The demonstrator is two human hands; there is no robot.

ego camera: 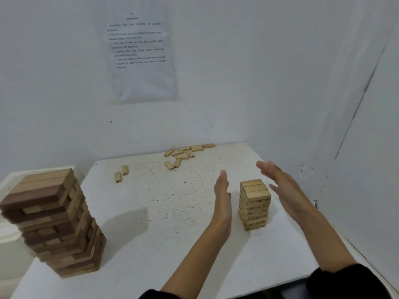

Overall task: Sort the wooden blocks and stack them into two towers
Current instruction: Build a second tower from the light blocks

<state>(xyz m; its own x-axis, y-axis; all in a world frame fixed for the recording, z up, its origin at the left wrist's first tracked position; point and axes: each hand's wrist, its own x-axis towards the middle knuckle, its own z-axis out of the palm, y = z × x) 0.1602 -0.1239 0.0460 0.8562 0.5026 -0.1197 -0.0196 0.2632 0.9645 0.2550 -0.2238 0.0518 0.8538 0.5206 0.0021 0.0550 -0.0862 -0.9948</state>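
Observation:
A small tower of pale wooden blocks (254, 203) stands on the white table (162, 212) at the right. My left hand (223, 195) is held flat with straight fingers just left of it, not touching. On the tower's right, my right hand (280, 184) is also flat and apart from it. A tall tower of large, mixed dark and light blocks (54, 221) stands at the table's left front. Several small loose blocks (183, 155) lie near the far edge, and two more small blocks (121, 173) sit further left.
The table sits in a corner of white walls, with the right wall close to the small tower. A printed sheet of paper (140, 52) is fixed to the back wall. A white surface (8, 184) adjoins the table on the left.

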